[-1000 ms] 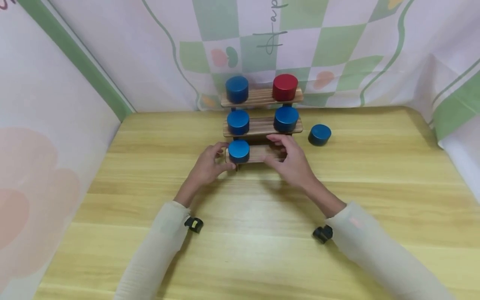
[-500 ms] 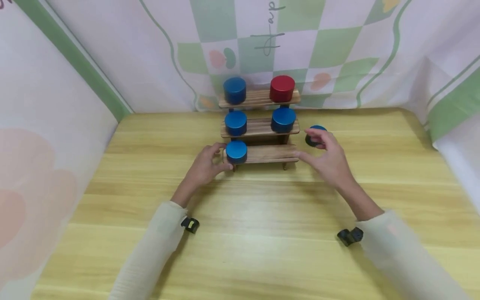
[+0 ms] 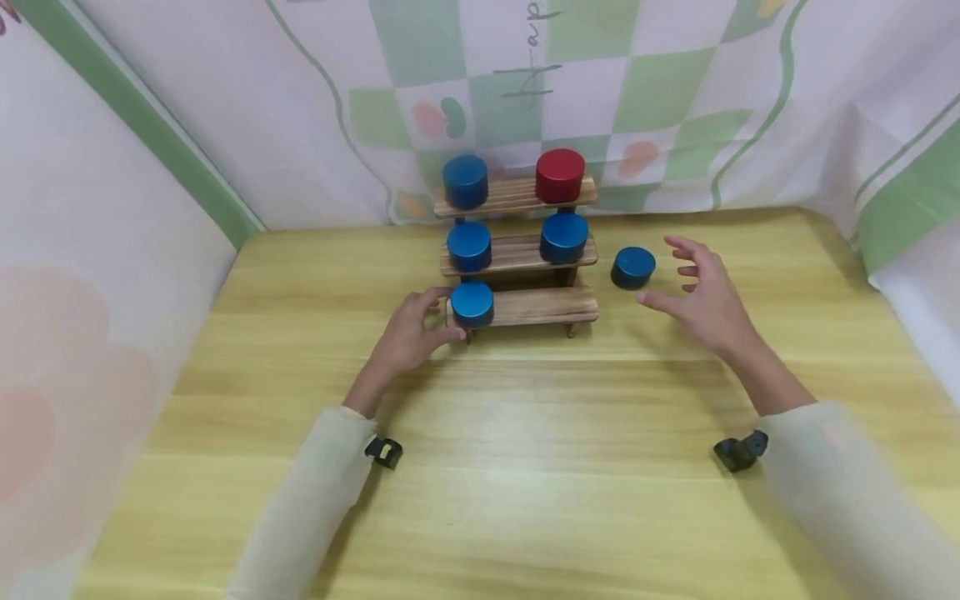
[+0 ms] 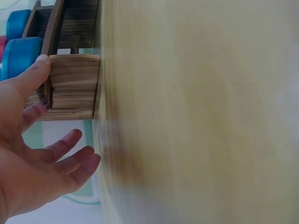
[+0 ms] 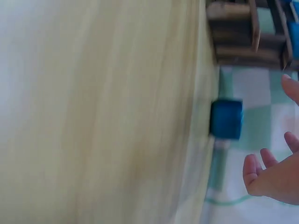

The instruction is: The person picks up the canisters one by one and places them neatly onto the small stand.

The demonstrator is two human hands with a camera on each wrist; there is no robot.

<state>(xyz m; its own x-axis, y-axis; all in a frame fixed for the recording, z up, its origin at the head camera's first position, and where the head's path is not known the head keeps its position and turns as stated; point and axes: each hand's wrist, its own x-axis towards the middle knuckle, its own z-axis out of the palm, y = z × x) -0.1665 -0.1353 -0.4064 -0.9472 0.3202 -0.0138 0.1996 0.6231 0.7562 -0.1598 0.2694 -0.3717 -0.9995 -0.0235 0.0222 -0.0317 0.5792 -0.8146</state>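
Note:
A three-tier wooden display stand stands toward the back of the table in the head view. My left hand pinches the left end of its lowest step, with the thumb at the front edge and the index finger behind. Beside that grip sits a blue cylinder on the lowest step. My right hand is apart from everything, its fingers spread and thumb out. Just left of it, a loose blue cylinder stands on the table, also seen in the right wrist view as a dark blue cylinder.
The middle step bears a blue cylinder at left and another blue cylinder at right. On the top step are a blue cylinder and a red cylinder. A patterned curtain hangs behind the wooden table.
My right hand has moved right, from the right part of the lowest step past the loose blue cylinder to its right side. The left hand stays at the stand.

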